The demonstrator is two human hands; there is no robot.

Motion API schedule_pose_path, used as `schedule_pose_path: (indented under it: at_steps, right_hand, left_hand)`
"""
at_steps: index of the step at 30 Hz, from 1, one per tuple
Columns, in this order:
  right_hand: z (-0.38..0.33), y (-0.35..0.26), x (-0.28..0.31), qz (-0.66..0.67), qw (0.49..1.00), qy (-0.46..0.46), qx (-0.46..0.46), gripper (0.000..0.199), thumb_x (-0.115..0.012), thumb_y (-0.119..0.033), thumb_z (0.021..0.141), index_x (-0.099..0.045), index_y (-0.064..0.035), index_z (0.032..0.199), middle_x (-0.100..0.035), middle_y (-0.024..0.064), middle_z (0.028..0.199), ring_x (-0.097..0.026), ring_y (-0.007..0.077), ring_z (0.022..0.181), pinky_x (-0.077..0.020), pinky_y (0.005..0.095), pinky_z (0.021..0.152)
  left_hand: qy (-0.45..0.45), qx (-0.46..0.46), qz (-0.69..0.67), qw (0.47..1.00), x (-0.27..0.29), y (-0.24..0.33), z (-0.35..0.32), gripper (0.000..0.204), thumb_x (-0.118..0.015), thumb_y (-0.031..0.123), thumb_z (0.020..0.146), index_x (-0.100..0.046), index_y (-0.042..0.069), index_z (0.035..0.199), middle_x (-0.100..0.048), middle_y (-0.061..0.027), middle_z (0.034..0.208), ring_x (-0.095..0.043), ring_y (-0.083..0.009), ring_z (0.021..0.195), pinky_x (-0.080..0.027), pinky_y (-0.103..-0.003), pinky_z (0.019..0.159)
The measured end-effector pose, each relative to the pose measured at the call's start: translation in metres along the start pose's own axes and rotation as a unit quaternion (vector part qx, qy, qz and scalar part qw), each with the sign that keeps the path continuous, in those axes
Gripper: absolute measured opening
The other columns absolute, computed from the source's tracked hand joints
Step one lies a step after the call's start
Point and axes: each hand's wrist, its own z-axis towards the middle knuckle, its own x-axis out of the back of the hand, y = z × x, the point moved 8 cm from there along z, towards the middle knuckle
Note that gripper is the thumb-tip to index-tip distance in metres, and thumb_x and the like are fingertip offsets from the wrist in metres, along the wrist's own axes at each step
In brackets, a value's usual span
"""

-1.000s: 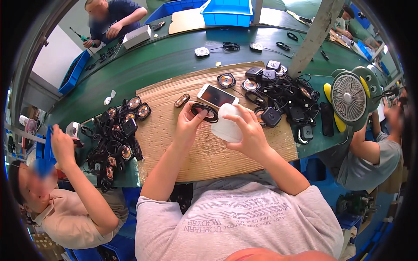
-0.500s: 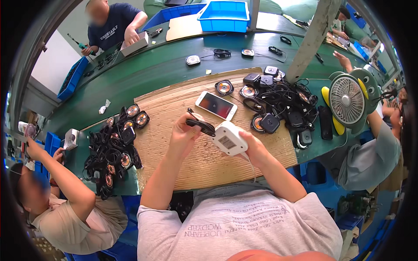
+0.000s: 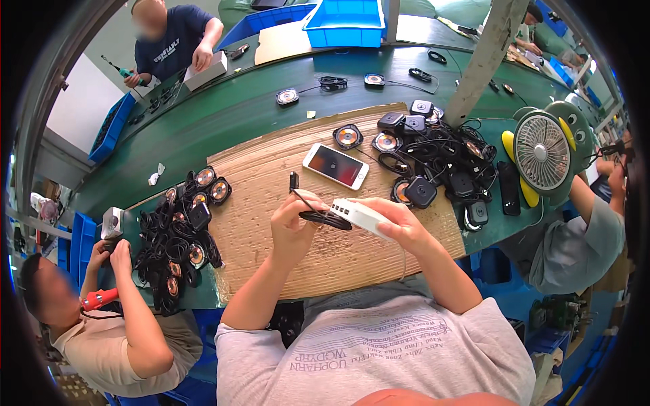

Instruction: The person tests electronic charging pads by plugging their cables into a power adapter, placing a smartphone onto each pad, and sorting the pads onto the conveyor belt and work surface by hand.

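Note:
My right hand (image 3: 399,225) grips a white oblong multi-port charger block (image 3: 361,216), held level above the brown cardboard sheet (image 3: 271,183). My left hand (image 3: 292,227) pinches a black cable (image 3: 323,218) whose plug (image 3: 294,181) sticks up past my fingers; the cable loop touches the block's left end. A white phone (image 3: 336,165) lies face up on the cardboard just beyond my hands.
A heap of black round devices with cables (image 3: 440,162) lies at right, another heap (image 3: 183,230) at left. A green fan (image 3: 542,152) stands at right. Persons work at left, right and far left. Blue bins (image 3: 345,13) sit at the back.
My hands have come closer to me and lifted off the cardboard; the white block has turned so its port side faces left, and the black cable now meets its end.

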Motion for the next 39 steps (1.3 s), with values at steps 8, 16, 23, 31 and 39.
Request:
schedule_pose_path:
  at_steps: [8, 16, 23, 31, 39]
  right_hand:
    - [-0.007, 0.009, 0.000, 0.094, 0.995, -0.001, -0.015, 0.049, -0.056, -0.022, 0.086, -0.053, -0.0002, 0.129, -0.060, 0.0103, 0.117, -0.056, 0.0147, 0.094, -0.0421, 0.0212, 0.077]
    - [-0.009, -0.009, 0.000, -0.025, 0.999, -0.027, 0.000, 0.046, -0.057, -0.020, 0.087, -0.054, -0.0008, 0.128, -0.061, 0.0096, 0.116, -0.056, 0.0139, 0.093, -0.0422, 0.0208, 0.077]
    - [-0.009, 0.001, 0.011, -0.007, 0.999, -0.006, -0.053, 0.043, -0.058, -0.020, 0.088, -0.056, -0.0006, 0.125, -0.063, 0.0089, 0.113, -0.056, 0.0128, 0.091, -0.0420, 0.0204, 0.075]
    - [-0.008, 0.006, 0.016, -0.026, 0.997, -0.039, -0.059, 0.039, -0.058, -0.023, 0.088, -0.059, -0.0003, 0.120, -0.064, 0.0083, 0.109, -0.056, 0.0124, 0.089, -0.0419, 0.0212, 0.075]
    - [-0.012, 0.013, 0.012, -0.056, 0.991, -0.045, -0.113, 0.041, -0.059, -0.026, 0.087, -0.059, -0.0003, 0.120, -0.062, 0.0098, 0.114, -0.055, 0.0141, 0.096, -0.0423, 0.0224, 0.078]
  left_hand:
    - [0.029, -0.012, -0.001, 0.999, -0.001, 0.007, -0.002, 0.033, -0.063, -0.017, 0.063, -0.063, 0.003, 0.089, -0.061, -0.0085, 0.095, -0.058, -0.0200, 0.086, -0.048, -0.030, 0.079]
    - [-0.035, 0.009, 0.070, 0.997, -0.007, 0.010, 0.000, 0.025, -0.068, -0.011, 0.069, -0.064, 0.004, 0.088, -0.062, -0.0077, 0.092, -0.057, -0.0185, 0.083, -0.047, -0.028, 0.074]
    - [-0.061, 0.055, 0.094, 0.992, -0.014, 0.002, -0.005, 0.031, -0.063, -0.018, 0.064, -0.063, 0.003, 0.086, -0.063, -0.0065, 0.092, -0.059, -0.0171, 0.081, -0.048, -0.027, 0.073]
    - [-0.063, 0.080, 0.065, 0.993, -0.019, -0.004, -0.005, 0.033, -0.060, -0.019, 0.064, -0.063, 0.004, 0.089, -0.062, -0.0084, 0.093, -0.056, -0.0174, 0.082, -0.045, -0.026, 0.076]
    - [-0.130, 0.106, 0.138, 0.976, -0.023, -0.015, -0.008, 0.034, -0.065, -0.015, 0.065, -0.060, 0.003, 0.094, -0.065, -0.0115, 0.102, -0.062, -0.0211, 0.090, -0.050, -0.031, 0.080]
